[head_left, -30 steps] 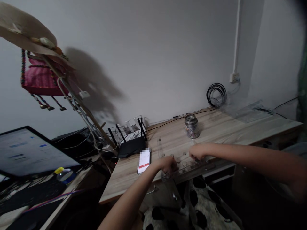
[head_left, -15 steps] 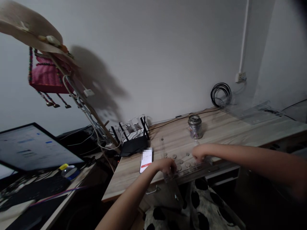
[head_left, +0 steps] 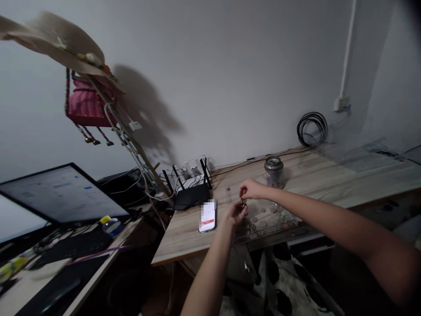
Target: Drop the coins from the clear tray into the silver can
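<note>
My left hand (head_left: pixel 235 213) and my right hand (head_left: pixel 250 190) meet just above a clear plastic tray (head_left: pixel 263 224) on the wooden desk (head_left: pixel 322 184). Several coins (head_left: pixel 272 216) lie scattered on the tray. Both hands are closed in a pinch around a small dark object (head_left: pixel 243 203) held between them; it is too small to name. A phone (head_left: pixel 208 216) with a lit white screen lies left of my left hand. A drink can (head_left: pixel 274 172) stands behind my right hand.
A black router (head_left: pixel 191 193) with antennas and tangled cables sits at the desk's left end. A monitor (head_left: pixel 55 195) and keyboard occupy the lower desk on the left. A straw hat (head_left: pixel 55 41) and pink bag (head_left: pixel 86 107) hang above. Coiled cable (head_left: pixel 312 128) hangs on the wall.
Both hands have lifted off the tray and come together above it, now pinching a small object between them. The view has shifted to the left.
</note>
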`<state>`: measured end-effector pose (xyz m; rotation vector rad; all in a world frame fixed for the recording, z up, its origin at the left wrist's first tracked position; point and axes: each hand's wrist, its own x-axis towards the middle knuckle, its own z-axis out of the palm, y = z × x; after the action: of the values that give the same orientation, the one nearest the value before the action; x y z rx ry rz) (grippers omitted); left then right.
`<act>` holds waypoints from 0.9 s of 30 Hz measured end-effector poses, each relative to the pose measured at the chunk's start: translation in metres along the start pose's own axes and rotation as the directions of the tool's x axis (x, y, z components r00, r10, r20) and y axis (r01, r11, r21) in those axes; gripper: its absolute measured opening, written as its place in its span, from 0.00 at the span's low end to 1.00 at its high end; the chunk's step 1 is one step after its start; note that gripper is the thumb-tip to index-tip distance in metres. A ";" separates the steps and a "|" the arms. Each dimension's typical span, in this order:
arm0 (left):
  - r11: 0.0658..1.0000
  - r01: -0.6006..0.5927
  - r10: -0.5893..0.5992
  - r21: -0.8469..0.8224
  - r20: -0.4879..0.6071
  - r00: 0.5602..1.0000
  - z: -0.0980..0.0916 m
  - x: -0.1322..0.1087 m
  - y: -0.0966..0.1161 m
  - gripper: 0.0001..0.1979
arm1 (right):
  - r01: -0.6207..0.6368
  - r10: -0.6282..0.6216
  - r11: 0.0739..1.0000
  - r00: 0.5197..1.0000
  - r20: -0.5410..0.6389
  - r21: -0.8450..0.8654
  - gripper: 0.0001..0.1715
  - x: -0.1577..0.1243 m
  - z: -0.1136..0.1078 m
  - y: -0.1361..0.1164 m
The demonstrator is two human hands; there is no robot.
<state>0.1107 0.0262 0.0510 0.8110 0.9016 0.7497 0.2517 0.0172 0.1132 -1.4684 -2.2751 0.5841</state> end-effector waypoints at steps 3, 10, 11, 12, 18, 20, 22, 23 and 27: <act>0.983 0.026 -0.027 -0.184 0.001 1.000 0.005 0.003 -0.002 0.07 | 0.011 -0.012 1.000 0.999 -0.046 -0.015 0.15 0.003 0.000 -0.005; 0.887 0.071 -0.071 -0.455 0.017 0.997 -0.005 -0.005 0.007 0.09 | 0.061 -0.036 0.993 0.971 0.236 -0.101 0.23 -0.041 0.022 0.036; 0.874 0.074 -0.073 -0.480 0.020 0.997 -0.006 -0.006 0.009 0.09 | 0.092 -0.054 0.991 0.942 0.333 -0.100 0.28 -0.047 0.027 0.043; 0.862 0.077 -0.076 -0.500 0.022 0.997 -0.007 -0.007 0.009 0.09 | 0.112 -0.064 0.989 0.911 0.407 -0.094 0.31 -0.053 0.031 0.048; 0.820 0.085 -0.094 -0.566 0.014 0.996 -0.007 -0.004 0.008 0.08 | 0.039 -0.004 0.998 0.864 0.504 -0.059 0.25 -0.058 0.032 0.056; 0.815 0.084 -0.099 -0.573 0.005 0.995 -0.008 -0.003 0.007 0.08 | 0.027 -0.002 0.999 0.861 0.508 -0.040 0.17 -0.057 0.033 0.056; 0.812 0.083 -0.105 -0.577 -0.004 0.994 -0.008 -0.003 0.007 0.08 | 0.006 0.012 0.999 0.859 0.511 -0.033 0.14 -0.056 0.034 0.055; 0.811 0.084 -0.109 -0.579 -0.008 0.994 -0.008 -0.002 0.007 0.08 | -0.008 0.026 0.999 0.859 0.511 -0.038 0.13 -0.057 0.035 0.055; 0.809 0.091 -0.126 -0.580 -0.021 0.992 -0.008 -0.003 0.010 0.08 | -0.051 0.081 0.996 0.856 0.511 -0.073 0.11 -0.060 0.031 0.057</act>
<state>0.1005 0.0308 0.0572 0.1914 0.7022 0.8881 0.3025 -0.0213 0.0518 -1.5651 -2.6598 1.0500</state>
